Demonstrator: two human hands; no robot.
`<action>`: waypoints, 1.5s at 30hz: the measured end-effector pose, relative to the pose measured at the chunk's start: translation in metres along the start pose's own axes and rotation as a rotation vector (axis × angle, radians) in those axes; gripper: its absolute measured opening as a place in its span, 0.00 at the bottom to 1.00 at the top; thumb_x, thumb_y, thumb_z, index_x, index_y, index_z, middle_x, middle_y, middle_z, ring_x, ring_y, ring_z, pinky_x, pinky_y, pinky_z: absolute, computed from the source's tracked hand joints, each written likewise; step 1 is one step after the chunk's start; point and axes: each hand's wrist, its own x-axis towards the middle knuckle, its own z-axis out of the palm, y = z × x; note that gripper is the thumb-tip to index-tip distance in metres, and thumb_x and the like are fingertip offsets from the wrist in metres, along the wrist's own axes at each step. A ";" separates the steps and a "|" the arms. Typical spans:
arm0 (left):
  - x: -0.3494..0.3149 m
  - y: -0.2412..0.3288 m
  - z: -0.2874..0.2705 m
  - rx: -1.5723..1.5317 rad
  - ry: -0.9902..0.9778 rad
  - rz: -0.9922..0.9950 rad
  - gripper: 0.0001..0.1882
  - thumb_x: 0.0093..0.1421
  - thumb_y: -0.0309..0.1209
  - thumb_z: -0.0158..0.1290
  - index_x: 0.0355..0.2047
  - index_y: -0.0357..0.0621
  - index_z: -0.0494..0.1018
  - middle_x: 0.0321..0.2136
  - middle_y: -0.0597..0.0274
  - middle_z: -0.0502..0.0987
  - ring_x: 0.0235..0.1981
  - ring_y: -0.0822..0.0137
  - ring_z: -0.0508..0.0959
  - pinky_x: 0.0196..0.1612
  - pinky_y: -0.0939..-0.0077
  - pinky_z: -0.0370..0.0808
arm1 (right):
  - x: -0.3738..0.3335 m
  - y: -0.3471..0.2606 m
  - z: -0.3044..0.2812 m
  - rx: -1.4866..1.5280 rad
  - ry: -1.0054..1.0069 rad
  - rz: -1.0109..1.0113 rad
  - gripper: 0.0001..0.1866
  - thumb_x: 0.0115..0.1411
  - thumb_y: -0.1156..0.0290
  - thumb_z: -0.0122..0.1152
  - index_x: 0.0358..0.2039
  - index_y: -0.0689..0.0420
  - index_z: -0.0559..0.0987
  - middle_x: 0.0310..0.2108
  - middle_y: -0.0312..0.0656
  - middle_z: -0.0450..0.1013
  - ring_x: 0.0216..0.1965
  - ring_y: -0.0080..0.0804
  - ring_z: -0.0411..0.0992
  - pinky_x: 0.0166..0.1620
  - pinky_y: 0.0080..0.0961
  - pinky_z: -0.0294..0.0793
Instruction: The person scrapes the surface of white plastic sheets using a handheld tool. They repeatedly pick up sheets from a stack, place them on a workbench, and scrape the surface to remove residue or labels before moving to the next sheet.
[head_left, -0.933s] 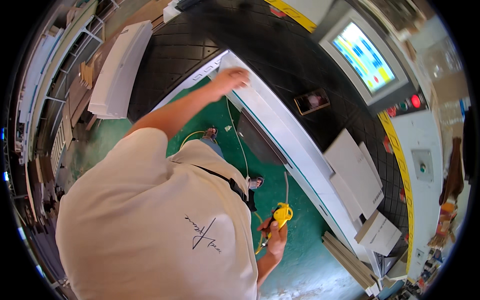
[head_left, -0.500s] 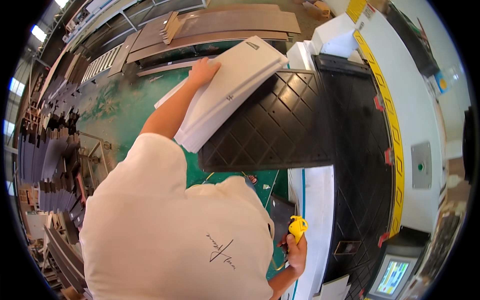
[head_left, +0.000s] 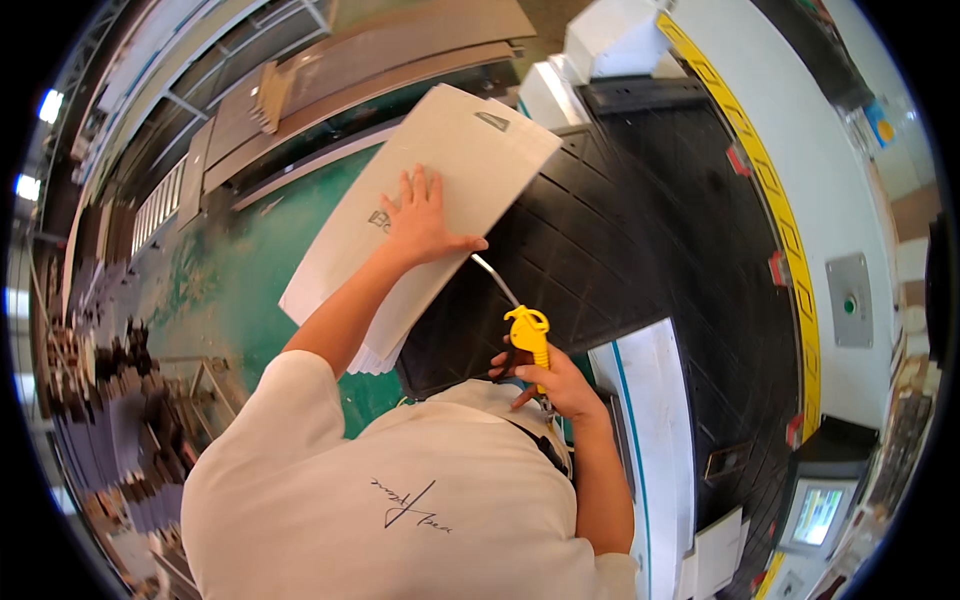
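A stack of flat white panels (head_left: 450, 150) lies slanted across the black ribbed table wing (head_left: 590, 240), its left part sticking out past the edge. My left hand (head_left: 422, 222) rests flat on the top panel with its fingers spread. Small dark pencil-like marks show on that panel. In my right hand (head_left: 555, 380) is a yellow air blow gun (head_left: 527, 335), held by its handle. Its thin bent metal nozzle points up and left, and the tip is near my left thumb at the panels' edge. A dark hose hangs by the grip.
A long black machine bed (head_left: 690, 220) runs along the right, bordered by a yellow guard strip (head_left: 775, 210) with red blocks. A screen (head_left: 818, 515) stands at lower right. Brown boards (head_left: 390, 50) lie on a rack at the back; several dark strips (head_left: 120, 400) are piled at left.
My right hand has lifted the blow gun from beside my body up to the panels' edge. My left hand has slid inward on the top panel, its fingers now spread. The view has turned slightly.
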 end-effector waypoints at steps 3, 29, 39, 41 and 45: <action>0.010 0.014 -0.006 0.016 -0.023 -0.023 0.76 0.41 0.76 0.64 0.77 0.38 0.45 0.78 0.39 0.38 0.79 0.38 0.38 0.71 0.21 0.40 | -0.013 0.015 -0.013 0.007 -0.021 -0.011 0.31 0.63 0.71 0.61 0.67 0.57 0.67 0.54 0.46 0.78 0.55 0.39 0.78 0.38 0.34 0.87; 0.049 0.268 0.136 -0.525 -0.307 0.435 0.34 0.71 0.57 0.47 0.51 0.34 0.80 0.44 0.39 0.84 0.51 0.44 0.82 0.54 0.57 0.75 | 0.012 0.056 -0.087 0.482 1.146 -0.496 0.14 0.57 0.74 0.60 0.46 0.57 0.78 0.36 0.36 0.74 0.35 0.26 0.71 0.39 0.30 0.76; 0.050 0.348 0.159 -0.605 -0.648 0.507 0.41 0.69 0.66 0.46 0.51 0.35 0.82 0.45 0.47 0.85 0.47 0.58 0.83 0.53 0.66 0.75 | -0.226 0.194 -0.039 0.722 0.818 -0.420 0.26 0.70 0.62 0.63 0.65 0.56 0.70 0.45 0.42 0.80 0.41 0.30 0.77 0.33 0.25 0.75; 0.052 0.347 0.160 -0.611 -0.714 0.475 0.42 0.69 0.67 0.47 0.52 0.36 0.82 0.45 0.51 0.85 0.47 0.62 0.83 0.54 0.67 0.75 | -0.239 0.195 -0.019 0.252 0.775 -0.042 0.20 0.70 0.62 0.62 0.58 0.56 0.74 0.35 0.38 0.79 0.35 0.25 0.75 0.30 0.23 0.70; 0.061 0.353 0.162 -0.568 -0.911 0.450 0.41 0.69 0.66 0.48 0.55 0.37 0.81 0.50 0.51 0.83 0.51 0.62 0.81 0.56 0.68 0.74 | -0.254 0.213 0.005 -0.094 0.729 -0.104 0.15 0.69 0.60 0.62 0.48 0.56 0.77 0.29 0.36 0.77 0.30 0.23 0.73 0.23 0.20 0.64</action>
